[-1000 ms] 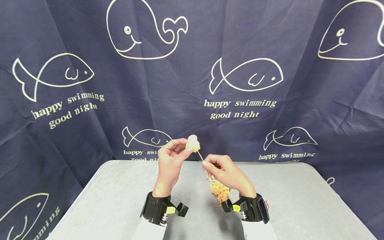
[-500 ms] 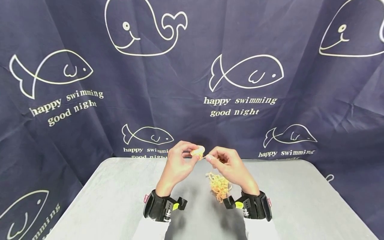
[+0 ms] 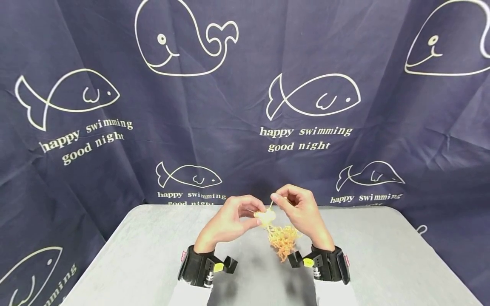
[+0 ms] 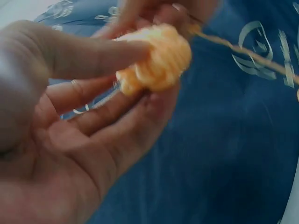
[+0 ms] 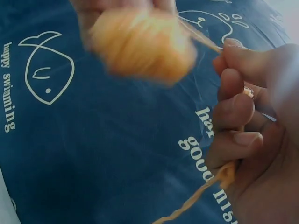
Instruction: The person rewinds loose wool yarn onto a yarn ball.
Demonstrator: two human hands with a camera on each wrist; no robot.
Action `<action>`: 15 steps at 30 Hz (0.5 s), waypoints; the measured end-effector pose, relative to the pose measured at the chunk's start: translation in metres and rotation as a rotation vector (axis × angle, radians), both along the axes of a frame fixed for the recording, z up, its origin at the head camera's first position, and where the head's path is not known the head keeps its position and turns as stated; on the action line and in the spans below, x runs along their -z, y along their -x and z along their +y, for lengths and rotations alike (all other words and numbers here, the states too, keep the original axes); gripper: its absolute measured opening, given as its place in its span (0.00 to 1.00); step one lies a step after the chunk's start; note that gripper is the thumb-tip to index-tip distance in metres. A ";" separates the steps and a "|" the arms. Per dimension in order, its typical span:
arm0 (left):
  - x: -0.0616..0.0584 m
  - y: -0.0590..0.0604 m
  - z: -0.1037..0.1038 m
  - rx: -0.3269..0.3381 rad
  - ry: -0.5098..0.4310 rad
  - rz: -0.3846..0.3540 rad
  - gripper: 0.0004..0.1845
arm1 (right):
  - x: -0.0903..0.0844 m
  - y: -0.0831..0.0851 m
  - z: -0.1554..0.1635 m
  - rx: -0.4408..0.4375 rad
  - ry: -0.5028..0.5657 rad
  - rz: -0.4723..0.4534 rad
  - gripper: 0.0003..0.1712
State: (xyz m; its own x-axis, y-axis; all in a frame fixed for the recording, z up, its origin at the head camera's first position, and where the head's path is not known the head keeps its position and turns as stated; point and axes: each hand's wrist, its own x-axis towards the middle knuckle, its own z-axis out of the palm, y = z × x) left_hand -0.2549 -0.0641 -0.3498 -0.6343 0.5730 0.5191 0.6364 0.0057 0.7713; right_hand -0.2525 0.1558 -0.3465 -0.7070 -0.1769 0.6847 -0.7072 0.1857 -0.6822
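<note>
Left hand [image 3: 229, 221]: held above the table, fingers curled; thumb and fingertips pinch the small yarn ball [image 3: 265, 216]. The left wrist view shows the ball [image 4: 156, 58] sitting between the thumb on top and the fingers beneath.
Left grip: closed round the yarn ball, which it holds clear of the table.
Right hand [image 3: 300, 212]: raised at about 2 o'clock of the ball, fingers curled. Thumb and forefinger pinch the yarn strand [image 3: 271, 205] close to the ball.
Right grip: closed on the strand. The right wrist view shows the strand [image 5: 205, 44] leaving the ball, passing under the thumb and running out below the curled fingers [image 5: 233, 109].
Yarn ball: pale yellow-orange, wound round; blurred in the right wrist view [image 5: 142, 44].
Yarn strand: short and taut between ball and right fingertips, slanting toward 1 o'clock from the ball.
Loose yarn tangle [image 3: 282, 239]: orange-yellow, unwound, at about 5 o'clock of the ball, below the right hand; whether it rests on the table or hangs cannot be told.
Table [image 3: 153, 263]: grey surface beneath both hands.
Containers: the only holder of yarn in view is the two hands.
Wrist bands: black strap with a mounted camera on the left wrist [image 3: 200, 268] and on the right wrist [image 3: 325, 267].
Backdrop [image 3: 115, 148]: dark blue cloth with white fish, whales and lettering, hanging behind the table.
</note>
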 end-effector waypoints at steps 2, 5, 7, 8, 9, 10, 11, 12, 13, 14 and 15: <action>-0.001 0.000 -0.001 0.109 -0.080 -0.036 0.13 | 0.001 0.001 0.001 0.024 0.016 0.002 0.07; -0.002 -0.001 -0.003 0.232 -0.199 -0.096 0.16 | 0.004 0.004 0.002 0.033 0.033 -0.022 0.06; -0.004 -0.002 -0.003 0.249 -0.253 -0.120 0.18 | 0.005 0.005 0.002 0.025 0.032 -0.043 0.05; -0.005 -0.003 -0.002 0.244 -0.279 -0.131 0.19 | 0.006 0.006 0.001 0.017 0.029 -0.054 0.05; -0.006 -0.003 -0.002 0.229 -0.303 -0.138 0.20 | 0.007 0.006 0.001 0.010 0.021 -0.062 0.05; -0.006 -0.004 -0.001 0.203 -0.324 -0.141 0.20 | 0.008 0.007 0.001 0.000 0.011 -0.070 0.06; -0.007 -0.004 0.000 0.176 -0.352 -0.141 0.21 | 0.008 0.007 0.000 -0.010 -0.003 -0.078 0.07; -0.008 -0.005 0.001 0.144 -0.382 -0.148 0.21 | 0.009 0.008 0.000 -0.024 -0.020 -0.084 0.08; -0.008 -0.006 0.003 0.107 -0.414 -0.150 0.22 | 0.009 0.008 -0.001 -0.038 -0.040 -0.090 0.09; -0.009 -0.006 0.004 0.068 -0.450 -0.152 0.22 | 0.010 0.008 -0.002 -0.052 -0.062 -0.093 0.10; -0.009 -0.006 0.006 0.028 -0.492 -0.160 0.22 | 0.010 0.008 -0.003 -0.065 -0.088 -0.092 0.10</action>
